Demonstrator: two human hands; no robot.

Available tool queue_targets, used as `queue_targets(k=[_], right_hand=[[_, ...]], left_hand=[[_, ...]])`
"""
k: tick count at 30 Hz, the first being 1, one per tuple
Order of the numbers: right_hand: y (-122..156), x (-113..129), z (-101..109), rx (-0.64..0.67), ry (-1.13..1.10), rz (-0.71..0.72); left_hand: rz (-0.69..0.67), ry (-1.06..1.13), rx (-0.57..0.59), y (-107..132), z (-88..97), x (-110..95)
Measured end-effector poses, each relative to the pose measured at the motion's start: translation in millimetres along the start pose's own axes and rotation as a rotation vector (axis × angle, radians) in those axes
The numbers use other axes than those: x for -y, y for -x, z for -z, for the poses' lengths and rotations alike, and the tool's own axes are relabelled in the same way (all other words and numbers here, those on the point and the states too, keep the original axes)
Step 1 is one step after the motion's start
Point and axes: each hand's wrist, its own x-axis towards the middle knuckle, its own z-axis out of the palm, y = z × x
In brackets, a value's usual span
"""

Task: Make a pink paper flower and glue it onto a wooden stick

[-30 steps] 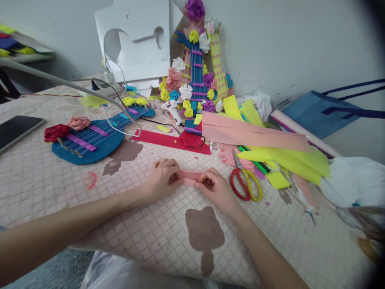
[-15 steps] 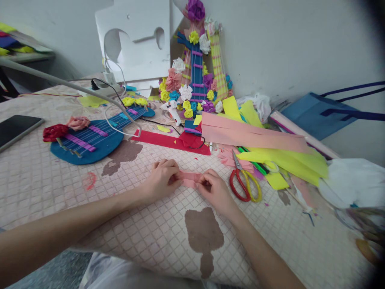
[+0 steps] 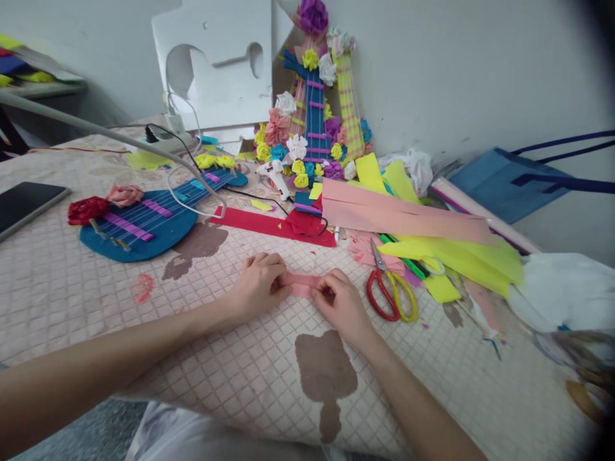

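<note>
A small pink strip of crepe paper (image 3: 302, 285) stretches between my two hands, just above or on the tablecloth; I cannot tell which. My left hand (image 3: 263, 282) pinches its left end, fingers curled in. At the right end, the thumb and fingers of my right hand (image 3: 340, 299) are pressed together on the paper. Scissors (image 3: 391, 294) with one red and one yellow handle lie to the right of my right hand. Beyond my hands is a flat red paper strip (image 3: 254, 224) with a folded red piece (image 3: 306, 223) on its right part.
A blue paper guitar (image 3: 144, 224) with paper flowers lies at left, near a phone (image 3: 29, 206). A white glue gun (image 3: 273, 178) with its cord stands behind. Pink paper sheets (image 3: 403, 214) and yellow paper (image 3: 461, 256) pile up at right. A white cable (image 3: 120, 137) crosses the left side.
</note>
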Motion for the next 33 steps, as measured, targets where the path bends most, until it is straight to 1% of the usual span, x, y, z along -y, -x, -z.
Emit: queue_targets(k=[12,17,20,23,27,30,33], right_hand=[[0.5,-1.2,-1.2,-0.011,0.004,0.016],[0.7,-4.2,-3.0,-0.020,-0.028,0.017],[1.0,-4.3,-1.6,-0.019,-0.055,0.004],[1.7,-3.5,0.9,0.006,-0.069,0.012],[1.9,-1.8,1.7,0.042,-0.050,0.041],[1.3,0.2,-1.1,0.013,-0.019,0.039],[1.0,0.9,-4.9,-0.018,0.029,0.030]], left_hand=[[0.005,0.011,0.014,0.7,2.1,-1.8],[0.019,-0.008,0.000,0.4,0.3,-2.3],[0.040,0.027,-0.015,0.9,1.8,-4.5],[0.025,0.070,0.013,2.0,5.0,-6.0],[-0.015,0.076,0.061,2.5,8.1,-5.2],[-0.013,0.057,0.071,1.0,7.2,-3.9],[0.012,0.021,0.051,-0.8,3.0,-3.1]])
